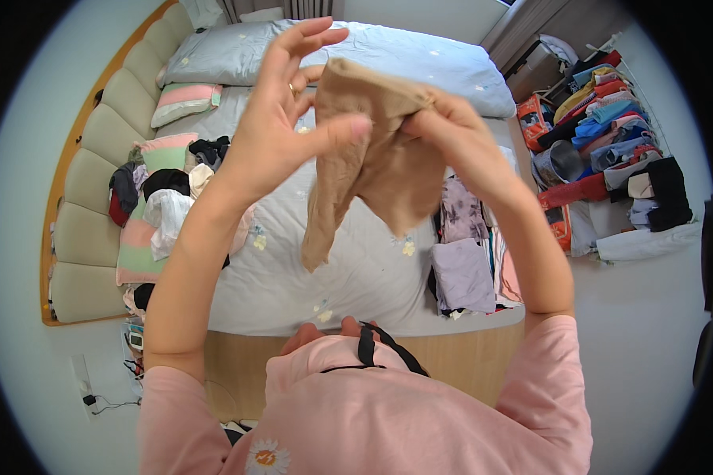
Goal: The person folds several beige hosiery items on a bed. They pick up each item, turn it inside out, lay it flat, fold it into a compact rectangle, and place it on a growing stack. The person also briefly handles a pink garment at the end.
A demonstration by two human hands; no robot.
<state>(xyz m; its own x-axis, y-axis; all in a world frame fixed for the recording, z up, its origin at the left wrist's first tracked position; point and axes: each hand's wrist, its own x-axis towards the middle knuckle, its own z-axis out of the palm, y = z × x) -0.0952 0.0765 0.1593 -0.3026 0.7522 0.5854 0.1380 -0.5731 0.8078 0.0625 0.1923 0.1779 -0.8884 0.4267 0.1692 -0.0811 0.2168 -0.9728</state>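
Observation:
A tan stretch garment (386, 148) with a band along its top edge hangs in front of me above the bed. Its two lower parts dangle, one long and narrow, the other blurred by motion. My right hand (457, 130) pinches the band at its right end. At the left end is my left hand (285, 101), fingers spread and wearing a ring. Its thumb crosses in front of the cloth and some fingertips are hidden behind it, with no grip visible.
The bed (356, 285) has folded clothes (463, 276) at right and a loose clothing pile (169, 208) over pillows at left. A rolled quilt (356, 53) lies across the far side. Right of the bed stands a rack (615, 130) heaped with clothes. The padded headboard (89, 219) borders the left.

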